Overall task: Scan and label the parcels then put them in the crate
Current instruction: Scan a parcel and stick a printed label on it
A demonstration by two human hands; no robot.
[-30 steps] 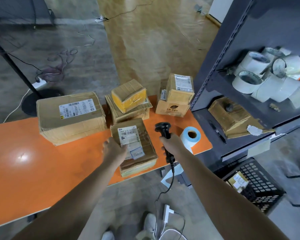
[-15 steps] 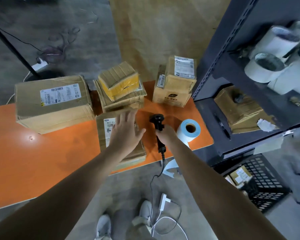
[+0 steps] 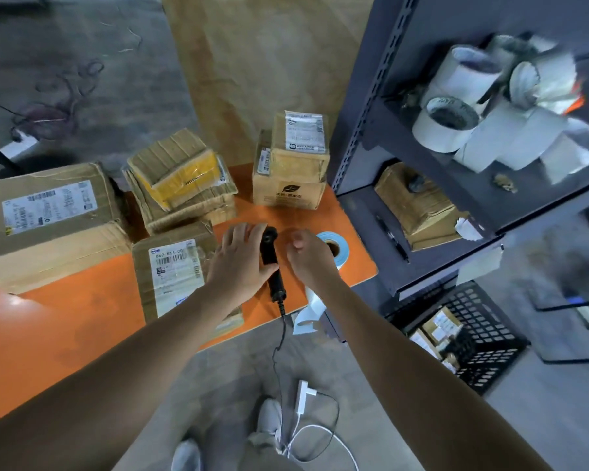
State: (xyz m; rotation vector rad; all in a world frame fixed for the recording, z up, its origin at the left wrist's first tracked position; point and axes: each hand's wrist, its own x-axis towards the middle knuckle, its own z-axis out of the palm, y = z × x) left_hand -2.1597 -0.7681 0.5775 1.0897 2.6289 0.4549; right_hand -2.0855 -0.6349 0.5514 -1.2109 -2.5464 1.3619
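Note:
A black corded scanner (image 3: pixel 272 248) lies on the orange table (image 3: pixel 82 321) between my hands. My left hand (image 3: pixel 240 263) rests against it with fairly straight fingers beside its head and the thumb across the handle. My right hand (image 3: pixel 310 258) hovers just right of the scanner, fingers loosely curled and holding nothing. A labelled brown parcel (image 3: pixel 174 266) lies left of my left hand, partly under my forearm. A blue-and-white label roll (image 3: pixel 340 244) sits behind my right hand, its strip hanging off the table edge. The black crate (image 3: pixel 480 338) stands on the floor at the right with parcels inside.
A large labelled box (image 3: pixel 48 215), a stack of two taped parcels (image 3: pixel 181 181) and an upright labelled box (image 3: pixel 291 164) stand at the back of the table. A dark metal shelf (image 3: pixel 364 130) with tape rolls and a carton rises on the right. Cables lie by my feet.
My right hand has let go of the scanner, which now lies on the table. My left hand moved right from the front parcel to the scanner. The camera tilted down.

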